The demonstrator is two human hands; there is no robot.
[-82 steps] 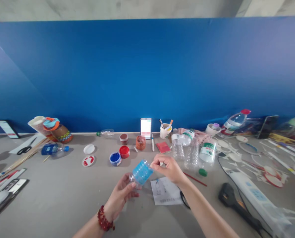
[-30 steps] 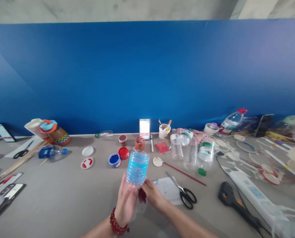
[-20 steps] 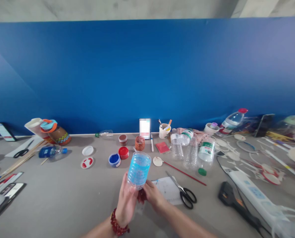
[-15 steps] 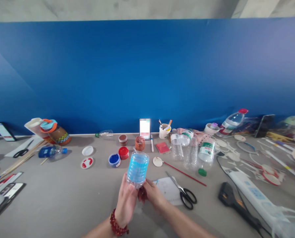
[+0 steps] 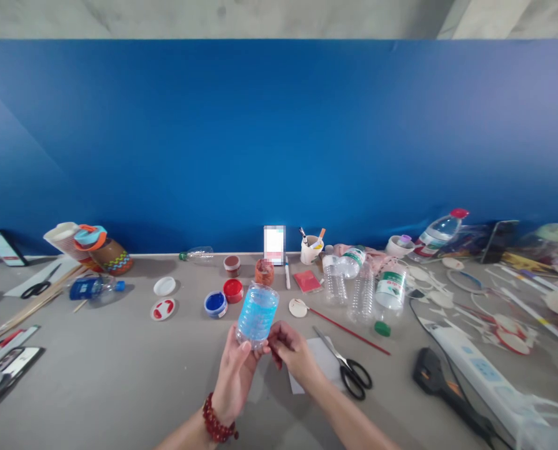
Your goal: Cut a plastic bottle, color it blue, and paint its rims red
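My left hand (image 5: 235, 372) is closed round the lower end of a cut clear plastic bottle (image 5: 258, 312) painted light blue, held upright above the grey table (image 5: 119, 375). My right hand (image 5: 290, 351) sits just right of the bottle's base, fingers pinched against it; something small and red shows between the fingers, and I cannot make out what it is. A red bead bracelet (image 5: 217, 425) circles my left wrist. A white paper sheet (image 5: 323, 365) lies under my right hand.
Black scissors (image 5: 348, 369) and a red-handled brush (image 5: 348, 330) lie right of my hands. Blue (image 5: 215, 304) and red (image 5: 233, 290) paint pots sit behind the bottle. Empty water bottles (image 5: 365, 281) cluster at the right, beside a black glue gun (image 5: 440, 384) and a power strip (image 5: 475, 369).
Earlier my right hand pinched the bottle's top while it lay tilted. Now the bottle stands upright and my right hand has dropped to its base, then shifted slightly up and right.
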